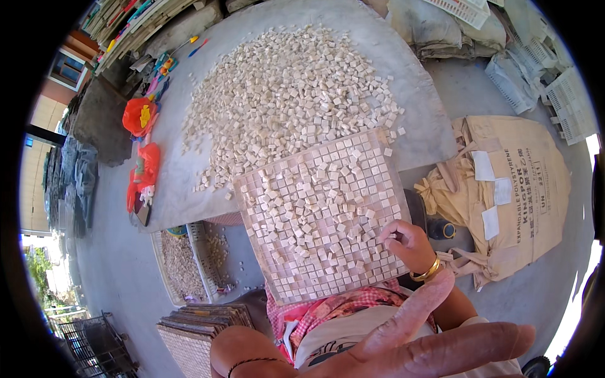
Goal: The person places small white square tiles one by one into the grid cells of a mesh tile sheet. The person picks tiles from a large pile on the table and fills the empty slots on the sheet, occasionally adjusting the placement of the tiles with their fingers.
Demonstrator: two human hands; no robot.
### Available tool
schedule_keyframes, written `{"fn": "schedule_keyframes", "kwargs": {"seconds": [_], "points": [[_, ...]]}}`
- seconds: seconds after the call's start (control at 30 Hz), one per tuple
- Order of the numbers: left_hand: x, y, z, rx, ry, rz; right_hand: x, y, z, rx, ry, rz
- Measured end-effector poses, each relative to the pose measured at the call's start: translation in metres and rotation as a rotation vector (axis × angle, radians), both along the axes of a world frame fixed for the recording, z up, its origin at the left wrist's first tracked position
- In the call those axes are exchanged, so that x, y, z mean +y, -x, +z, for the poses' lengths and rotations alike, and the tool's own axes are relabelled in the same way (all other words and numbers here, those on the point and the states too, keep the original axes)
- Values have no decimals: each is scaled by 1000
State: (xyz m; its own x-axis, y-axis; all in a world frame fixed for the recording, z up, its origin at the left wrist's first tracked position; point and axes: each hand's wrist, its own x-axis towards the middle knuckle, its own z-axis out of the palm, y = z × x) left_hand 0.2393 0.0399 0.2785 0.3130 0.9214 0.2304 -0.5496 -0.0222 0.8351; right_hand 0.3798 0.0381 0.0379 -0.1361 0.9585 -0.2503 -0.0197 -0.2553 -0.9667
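Note:
A square grid tray rests before me on my lap, tilted a little. Small pale stone tiles fill many of its slots, and others lie loose on top. At the tray's right edge, my right hand, with a gold bracelet on the wrist, has its fingers curled together. A pale stone tile seems to show between the fingertips, partly hidden. My left hand is raised very close at the bottom of the view, away from the tray. Its thumb and a finger stretch out to the right, with nothing seen in them.
A large pile of tiles covers the grey table. Red plastic bags lie on its left side. A white crate of tiles stands below, beside stacked trays. A tan sack sits on the right.

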Motion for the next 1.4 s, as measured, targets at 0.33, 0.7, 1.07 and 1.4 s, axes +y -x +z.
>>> {"fn": "schedule_keyframes", "kwargs": {"seconds": [0.33,0.7,1.07,1.4], "points": [[41,45,-63,187,-44,-104,-3,-3,-4,-68,-34,-24],[20,60,-191,57,314,-81,-4,-3,-7,-112,-85,-18],[16,75,-201,520,389,21,-8,-7,-15,-161,-138,-22],[22,78,-251,1441,-445,309,-6,-6,-15,-208,-172,11]]}}
